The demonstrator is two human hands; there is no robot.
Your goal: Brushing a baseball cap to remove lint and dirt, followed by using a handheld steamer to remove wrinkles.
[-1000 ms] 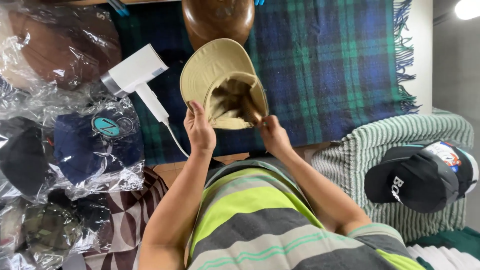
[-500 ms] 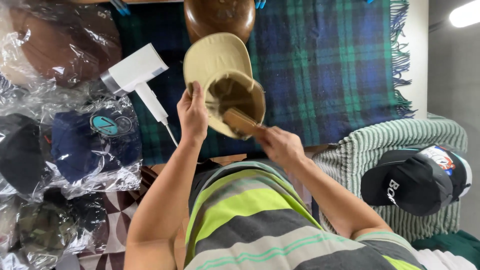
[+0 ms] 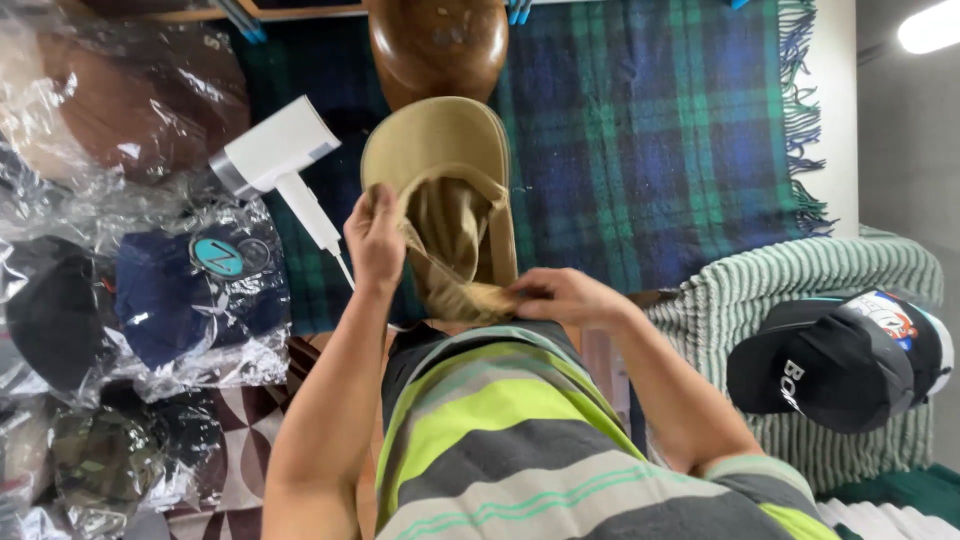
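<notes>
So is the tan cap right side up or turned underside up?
Underside up: the tan cap shows its hollow inside and inner band, with the left hand on its rim and the right hand pinching its rear edge.

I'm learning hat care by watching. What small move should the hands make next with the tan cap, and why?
Probably pull the tan cap taut: the left hand grips its side, the right hand pinches the rear edge, and the fabric between sags creased.

Head camera, looking steeply down from close above the work.

It faces the person's own striped torso at 6 o'clock, the dark green-and-blue plaid fringed blanket (image 3: 650,130) toward 12, the hands close at centre; no second view overlaps.
</notes>
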